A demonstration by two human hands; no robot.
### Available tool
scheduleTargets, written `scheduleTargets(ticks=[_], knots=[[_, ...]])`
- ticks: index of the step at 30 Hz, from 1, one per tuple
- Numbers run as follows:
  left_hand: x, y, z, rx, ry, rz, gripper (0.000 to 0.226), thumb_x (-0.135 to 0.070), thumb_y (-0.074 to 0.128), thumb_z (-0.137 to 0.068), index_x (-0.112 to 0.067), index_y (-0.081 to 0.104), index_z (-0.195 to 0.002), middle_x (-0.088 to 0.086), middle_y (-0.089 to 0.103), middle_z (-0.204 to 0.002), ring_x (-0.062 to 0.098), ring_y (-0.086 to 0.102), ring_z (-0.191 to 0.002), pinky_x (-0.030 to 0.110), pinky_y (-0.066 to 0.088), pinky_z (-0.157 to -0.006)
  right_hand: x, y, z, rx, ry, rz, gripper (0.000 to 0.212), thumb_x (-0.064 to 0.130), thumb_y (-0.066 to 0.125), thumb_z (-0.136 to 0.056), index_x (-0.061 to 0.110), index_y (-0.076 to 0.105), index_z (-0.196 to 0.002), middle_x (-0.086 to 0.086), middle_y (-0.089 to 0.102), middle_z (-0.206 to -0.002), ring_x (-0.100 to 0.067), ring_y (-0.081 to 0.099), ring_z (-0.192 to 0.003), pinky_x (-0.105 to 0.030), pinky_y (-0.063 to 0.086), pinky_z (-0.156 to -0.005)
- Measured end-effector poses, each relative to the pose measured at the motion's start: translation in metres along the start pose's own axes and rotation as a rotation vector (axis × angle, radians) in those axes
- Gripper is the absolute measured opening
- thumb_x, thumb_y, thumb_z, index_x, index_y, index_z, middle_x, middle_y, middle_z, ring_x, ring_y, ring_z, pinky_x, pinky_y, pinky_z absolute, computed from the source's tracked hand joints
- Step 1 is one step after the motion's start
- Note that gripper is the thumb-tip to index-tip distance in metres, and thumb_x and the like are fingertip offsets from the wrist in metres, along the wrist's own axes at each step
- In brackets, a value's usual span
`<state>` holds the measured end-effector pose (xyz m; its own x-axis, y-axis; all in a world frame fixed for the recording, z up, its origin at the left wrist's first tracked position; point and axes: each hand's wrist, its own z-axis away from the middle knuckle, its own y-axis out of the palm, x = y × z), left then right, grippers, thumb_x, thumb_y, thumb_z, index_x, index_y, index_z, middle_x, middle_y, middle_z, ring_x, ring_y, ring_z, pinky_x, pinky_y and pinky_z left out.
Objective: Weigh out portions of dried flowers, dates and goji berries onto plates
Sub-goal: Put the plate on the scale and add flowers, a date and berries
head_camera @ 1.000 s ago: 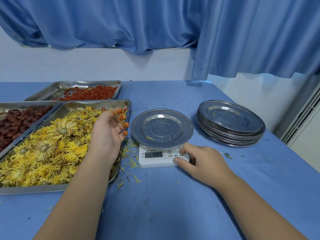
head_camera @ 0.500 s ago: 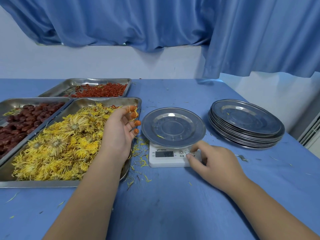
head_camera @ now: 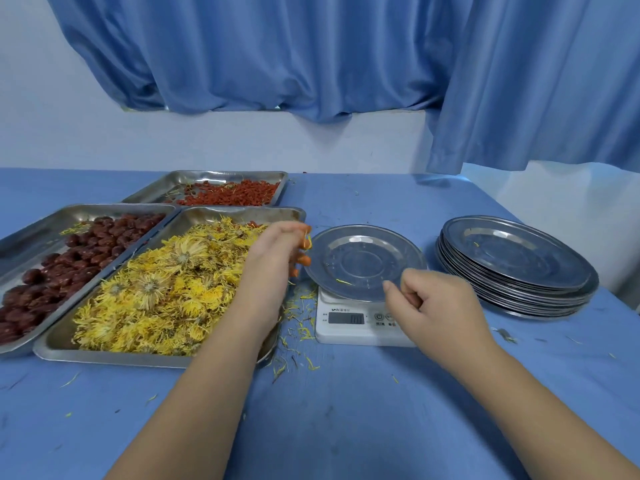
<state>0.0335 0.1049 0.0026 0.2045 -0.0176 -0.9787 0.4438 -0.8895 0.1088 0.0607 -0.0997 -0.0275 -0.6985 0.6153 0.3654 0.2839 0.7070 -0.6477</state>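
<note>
A steel tray of yellow dried flowers lies left of centre. Behind it, at the left, are a tray of dark red dates and a tray of goji berries. One steel plate sits on a small white scale, bare but for a stray petal. My left hand hovers at the flower tray's right edge beside that plate, its fingers curled on a few yellow petals. In front of the plate, my right hand is above the scale's buttons, loosely curled and holding nothing.
A stack of steel plates stands to the right of the scale. Loose petals are scattered on the blue table between tray and scale. Blue curtains hang behind. The table's right edge runs close past the stack.
My left hand has lifted off the flowers and curled its fingers toward the plate. My right hand has come up off the scale's buttons. The camera view has shifted left.
</note>
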Motion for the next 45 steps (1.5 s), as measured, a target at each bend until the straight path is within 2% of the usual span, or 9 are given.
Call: scheduleTargets(ticks=[5, 8, 12, 18, 28, 31, 34, 40, 45], knots=[[-0.026, -0.029, -0.006, 0.219, 0.180, -0.533, 0.015, -0.026, 0.055, -0.095, -0.034, 0.067, -0.099, -0.012, 0.068, -0.088, -0.006, 0.062, -0.069, 0.008, 0.044, -0.058, 0.006, 0.009, -0.039, -0.035, -0.080, 0.105, 0.056, 0.016, 0.069, -0.081, 0.021, 0.021, -0.053, 0.006, 0.017, -0.043, -0.022, 0.027, -0.045, -0.030, 0.031, -0.044], [-0.056, -0.063, -0.025, 0.174, 0.227, -0.774, 0.012, -0.037, 0.054, -0.094, -0.041, 0.064, -0.100, -0.018, 0.068, -0.087, -0.007, 0.062, -0.072, 0.015, 0.044, -0.055, -0.001, 0.022, -0.033, -0.055, -0.092, 0.116, 0.051, 0.018, 0.066, -0.082, 0.020, 0.024, -0.053, 0.006, 0.017, -0.044, -0.021, 0.026, -0.043, -0.026, 0.028, -0.043], [-0.079, -0.110, -0.053, 0.212, 0.167, -1.148, 0.010, -0.040, 0.058, -0.092, -0.040, 0.062, -0.101, -0.021, 0.063, -0.100, -0.006, 0.056, -0.086, 0.018, 0.037, -0.068, -0.003, 0.027, -0.024, -0.078, -0.165, 0.105, 0.040, 0.033, 0.047, -0.083, 0.022, 0.023, -0.054, 0.007, 0.020, -0.045, -0.017, 0.024, -0.042, -0.025, 0.026, -0.042], [-0.058, -0.141, -0.072, 0.280, 0.048, -1.572, 0.036, -0.057, 0.056, -0.088, -0.030, 0.061, -0.112, -0.008, 0.057, -0.108, 0.012, 0.054, -0.096, 0.032, 0.044, -0.082, -0.005, 0.026, -0.022, -0.058, -0.153, 0.073, 0.046, 0.025, 0.058, -0.080, 0.023, 0.019, -0.055, 0.008, 0.015, -0.045, -0.017, 0.023, -0.042, -0.025, 0.023, -0.042], [-0.031, -0.152, -0.078, 0.195, 0.025, -1.433, 0.030, -0.035, 0.074, -0.082, -0.033, 0.062, -0.109, -0.003, 0.061, -0.110, 0.011, 0.058, -0.092, 0.025, 0.043, -0.073, -0.016, 0.021, -0.023, -0.025, -0.081, 0.034, 0.059, 0.017, 0.068, -0.082, 0.024, 0.017, -0.054, 0.005, 0.021, -0.042, -0.019, 0.027, -0.042, -0.030, 0.029, -0.043], [-0.036, -0.158, -0.076, 0.160, 0.083, -1.298, 0.026, -0.038, 0.071, -0.084, -0.032, 0.063, -0.108, -0.009, 0.064, -0.104, 0.001, 0.057, -0.088, 0.018, 0.040, -0.069, -0.016, 0.019, -0.023, -0.028, -0.079, 0.024, 0.060, 0.016, 0.068, -0.082, 0.025, 0.016, -0.054, 0.006, 0.021, -0.042, -0.019, 0.027, -0.042, -0.030, 0.030, -0.043], [-0.051, -0.162, -0.071, 0.106, 0.118, -1.143, 0.018, -0.044, 0.064, -0.088, -0.035, 0.065, -0.103, -0.015, 0.068, -0.097, 0.004, 0.064, -0.085, 0.019, 0.042, -0.067, -0.015, 0.019, -0.023, -0.031, -0.084, 0.017, 0.060, 0.016, 0.069, -0.082, 0.025, 0.016, -0.054, 0.006, 0.021, -0.042, -0.019, 0.028, -0.042, -0.031, 0.031, -0.043], [-0.064, -0.148, -0.063, 0.023, 0.170, -0.997, 0.023, -0.047, 0.049, -0.097, -0.036, 0.066, -0.107, -0.015, 0.064, -0.107, 0.001, 0.058, -0.087, 0.017, 0.036, -0.064, -0.013, 0.021, -0.022, -0.020, -0.076, -0.017, 0.060, 0.018, 0.068, -0.082, 0.026, 0.016, -0.054, 0.006, 0.021, -0.041, -0.014, 0.026, -0.041, -0.030, 0.030, -0.042], [-0.067, -0.106, -0.058, 0.164, 0.150, -0.935, 0.026, -0.052, 0.046, -0.096, -0.042, 0.068, -0.103, -0.015, 0.064, -0.106, 0.009, 0.060, -0.092, 0.021, 0.039, -0.068, -0.017, 0.019, -0.025, -0.037, -0.044, -0.034, 0.058, 0.019, 0.067, -0.082, 0.025, 0.016, -0.053, 0.005, 0.019, -0.041, -0.013, 0.024, -0.041, -0.029, 0.027, -0.043]])
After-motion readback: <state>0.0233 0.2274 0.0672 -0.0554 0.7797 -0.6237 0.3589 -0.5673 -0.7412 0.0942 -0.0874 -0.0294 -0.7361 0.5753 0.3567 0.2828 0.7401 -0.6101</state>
